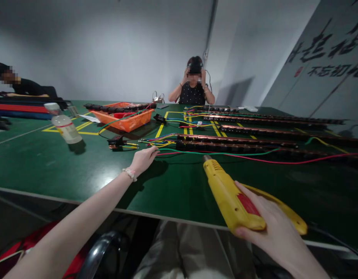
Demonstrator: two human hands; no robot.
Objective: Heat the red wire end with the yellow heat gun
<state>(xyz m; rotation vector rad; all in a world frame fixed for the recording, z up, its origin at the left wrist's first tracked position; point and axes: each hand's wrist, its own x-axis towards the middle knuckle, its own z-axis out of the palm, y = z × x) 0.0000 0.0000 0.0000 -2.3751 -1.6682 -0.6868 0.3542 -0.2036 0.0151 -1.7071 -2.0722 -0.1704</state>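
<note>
A yellow heat gun [221, 190] with a red patch on its side is gripped in my right hand [273, 221], its metal nozzle pointing away from me over the table. My left hand [144, 159] is closed in a pinch on the ends of wires, among them a green wire [202, 152] and a red wire [254, 157] that run off to the right. Just beyond lies a long black bar with copper strips [219, 145], coloured leads coming out of its left end. A short black and copper piece [116, 142] rests left of my fingertips.
An orange basket [129, 123] stands at the back with a black bar across it. A clear bottle [67, 130] is at the left. More long bars [272, 131] lie to the right on the green table [94, 178]. One person [193, 87] sits opposite, another [24, 83] far left.
</note>
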